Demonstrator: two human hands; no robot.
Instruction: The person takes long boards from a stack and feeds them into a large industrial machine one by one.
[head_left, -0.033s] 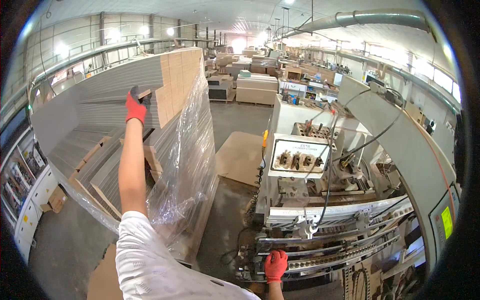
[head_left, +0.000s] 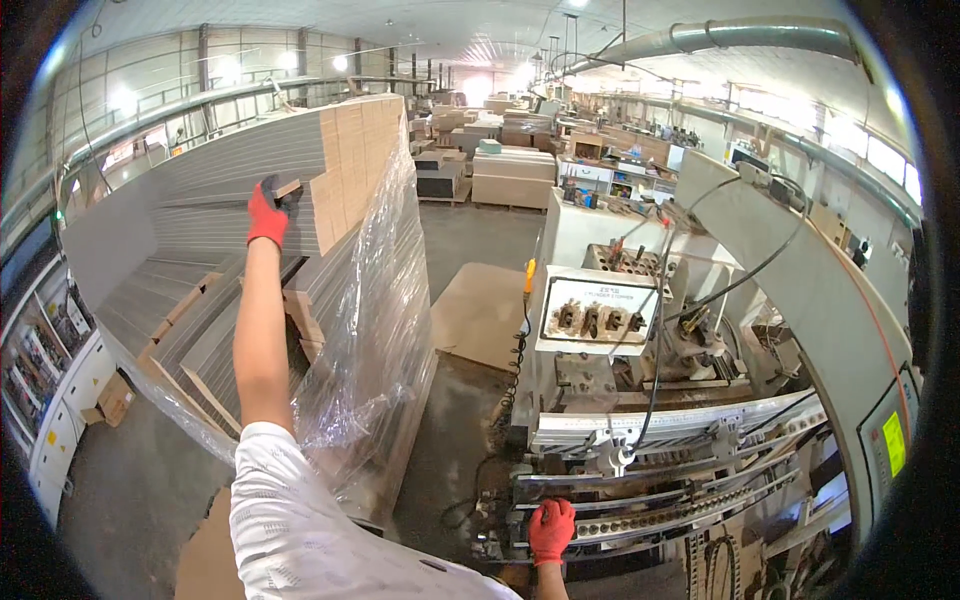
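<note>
The red-gloved left hand (head_left: 267,214) pinches a flat, tan-edged grey board (head_left: 288,187); whether the curled red-gloved right hand (head_left: 552,531) holds anything, I cannot tell.

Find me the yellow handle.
In the head view, the yellow handle sits just right of centre, above the coiled cord, left of the knob panel, well above the right hand.

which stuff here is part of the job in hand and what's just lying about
Part of the job, it seems:
left hand, at the stacked grey panels
right hand, by the machine's front rails

Apparently just lying about:
cardboard box, on the floor at far left
brown sheet, flat on the floor
board stacks, further back
</note>
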